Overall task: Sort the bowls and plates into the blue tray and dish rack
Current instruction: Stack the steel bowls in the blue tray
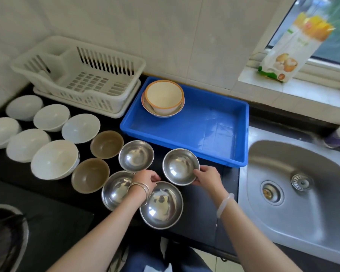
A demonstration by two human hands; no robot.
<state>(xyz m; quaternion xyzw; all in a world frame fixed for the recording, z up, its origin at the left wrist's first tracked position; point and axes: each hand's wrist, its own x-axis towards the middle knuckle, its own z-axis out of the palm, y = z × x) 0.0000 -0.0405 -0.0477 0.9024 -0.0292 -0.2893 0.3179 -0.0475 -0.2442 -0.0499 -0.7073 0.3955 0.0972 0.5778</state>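
The blue tray [220, 122] lies on the dark counter and holds two stacked orange-rimmed bowls [164, 96] in its far left corner. The white dish rack [82, 75] stands behind and left of it with nothing in it. In front of the tray sit several steel bowls. My right hand [207, 176] grips the near rim of one steel bowl [180, 165]. My left hand [145, 178] holds the far rim of the nearest steel bowl [162, 206]. Two more steel bowls [135, 155] [116, 190] lie to the left.
Two brown bowls [106, 144] [89, 174] and several white bowls [53, 159] fill the counter's left side. A steel sink [294, 185] lies to the right. A carton [290, 48] leans on the windowsill. A stove burner [6, 238] is at the near left.
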